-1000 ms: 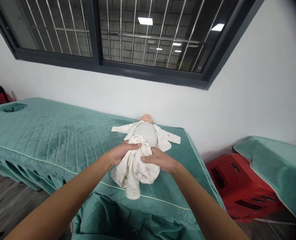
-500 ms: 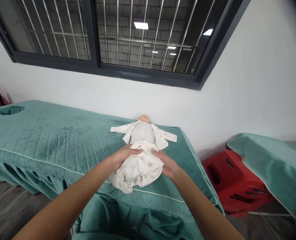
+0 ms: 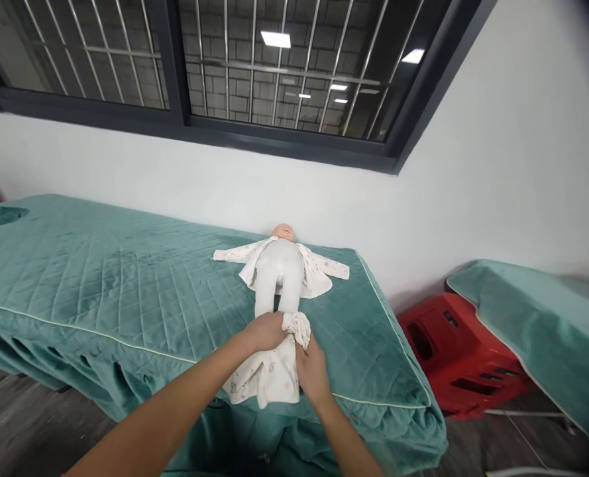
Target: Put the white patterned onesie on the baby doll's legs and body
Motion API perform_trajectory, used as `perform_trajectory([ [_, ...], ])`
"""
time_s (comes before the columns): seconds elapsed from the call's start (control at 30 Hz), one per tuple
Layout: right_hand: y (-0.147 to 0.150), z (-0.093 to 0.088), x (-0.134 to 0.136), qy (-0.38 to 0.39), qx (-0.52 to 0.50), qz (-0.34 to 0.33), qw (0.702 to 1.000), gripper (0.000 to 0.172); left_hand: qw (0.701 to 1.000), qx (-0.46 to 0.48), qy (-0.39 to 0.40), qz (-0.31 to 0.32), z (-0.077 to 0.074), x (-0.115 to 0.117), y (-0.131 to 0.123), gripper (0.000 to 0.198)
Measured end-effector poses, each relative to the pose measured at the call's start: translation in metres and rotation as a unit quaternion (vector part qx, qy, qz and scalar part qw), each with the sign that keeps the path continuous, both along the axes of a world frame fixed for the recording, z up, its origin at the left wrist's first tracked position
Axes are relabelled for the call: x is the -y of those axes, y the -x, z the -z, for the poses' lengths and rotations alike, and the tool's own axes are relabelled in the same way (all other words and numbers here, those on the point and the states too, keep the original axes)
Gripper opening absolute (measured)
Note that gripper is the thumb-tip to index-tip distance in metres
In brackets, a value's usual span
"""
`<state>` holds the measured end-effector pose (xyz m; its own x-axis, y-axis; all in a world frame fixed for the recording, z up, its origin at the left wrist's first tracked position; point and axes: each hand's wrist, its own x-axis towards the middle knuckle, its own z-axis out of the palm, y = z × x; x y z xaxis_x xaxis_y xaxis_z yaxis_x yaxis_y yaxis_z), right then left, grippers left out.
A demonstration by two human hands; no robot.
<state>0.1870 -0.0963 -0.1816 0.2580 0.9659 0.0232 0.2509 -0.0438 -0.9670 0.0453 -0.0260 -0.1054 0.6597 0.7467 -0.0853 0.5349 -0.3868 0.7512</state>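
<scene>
Garment (image 3: pixel 274 381), white with a small print, is at 6 o'clock from the doll (image 3: pixel 280 265), at the lower end of its legs, its lower part lying across the near edge of the bed (image 3: pixel 140 285). Left hand (image 3: pixel 267 331) has its fingers curled together on the upper part of the cloth; its fingertips are hidden. Right hand (image 3: pixel 313 366) presses its thumb against the bunched roll of the garment; its other fingers are behind the cloth, and their spread cannot be told.

Room on the bed is widest from 9 to 10 o'clock of the hands. At 3 o'clock a narrower strip runs to the piped right edge. At 12 o'clock the doll's head is close to the wall (image 3: pixel 175 172), leaving little margin. Doll lies face up on an opened jacket (image 3: pixel 317 286), sleeves out at 10 and 2 o'clock.

Surface is a green quilted cover with pale piping and a pleated skirt; a round hole (image 3: pixel 0 216) is at the far left end, 10 o'clock. A dark-framed window (image 3: pixel 284 142) with metal bars is at 12 o'clock. A red plastic seat (image 3: pixel 463 358) and green drape (image 3: pixel 537 324) are at 3 o'clock. Floor (image 3: pixel 40 424) is dark grey.
</scene>
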Motion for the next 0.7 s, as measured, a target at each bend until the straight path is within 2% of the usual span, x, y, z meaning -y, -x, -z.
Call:
perform_trajectory([
  [0.07,0.005,0.001,0.005,-0.035,-0.038,0.034,0.998,0.037,1.0,0.022,0.021,0.005,-0.006,-0.003,0.006,0.025],
  [0.13,0.007,0.001,0.006,-0.056,-0.081,0.063,0.993,0.028,0.991,0.072,0.11,0.019,-0.013,-0.006,0.013,0.03],
  [0.2,0.004,-0.002,0.001,-0.072,-0.103,0.089,0.988,0.019,0.947,0.157,0.277,0.035,-0.019,-0.01,0.02,0.037],
  [0.27,-0.003,-0.005,-0.011,-0.099,-0.105,0.111,0.983,0.012,0.876,0.247,0.414,0.023,-0.02,-0.016,0.023,0.045],
  [0.3,-0.008,-0.007,-0.018,-0.112,-0.103,0.121,0.981,0.011,0.851,0.282,0.443,0.003,-0.019,-0.019,0.022,0.046],
  [0.37,-0.017,-0.009,-0.036,-0.127,-0.101,0.131,0.978,0.01,0.833,0.325,0.446,-0.042,-0.016,-0.029,0.016,0.044],
  [0.43,-0.025,-0.009,-0.055,-0.125,-0.105,0.132,0.978,0.012,0.844,0.326,0.419,-0.077,-0.016,-0.04,0.007,0.041],
  [0.53,-0.032,-0.007,-0.078,-0.108,-0.122,0.117,0.98,0.019,0.9,0.279,0.312,-0.121,-0.022,-0.055,-0.008,0.038],
  [0.6,-0.034,-0.005,-0.086,-0.079,-0.144,0.088,0.982,0.025,0.927,0.257,0.235,-0.137,-0.028,-0.059,-0.014,0.037],
  [0.63,-0.035,-0.003,-0.087,-0.059,-0.156,0.066,0.984,0.028,0.932,0.253,0.22,-0.138,-0.03,-0.059,-0.015,0.037],
  [0.7,-0.034,0.0,-0.082,-0.008,-0.174,0.004,0.985,0.032,0.928,0.251,0.253,-0.109,-0.031,-0.053,-0.01,0.042],
])
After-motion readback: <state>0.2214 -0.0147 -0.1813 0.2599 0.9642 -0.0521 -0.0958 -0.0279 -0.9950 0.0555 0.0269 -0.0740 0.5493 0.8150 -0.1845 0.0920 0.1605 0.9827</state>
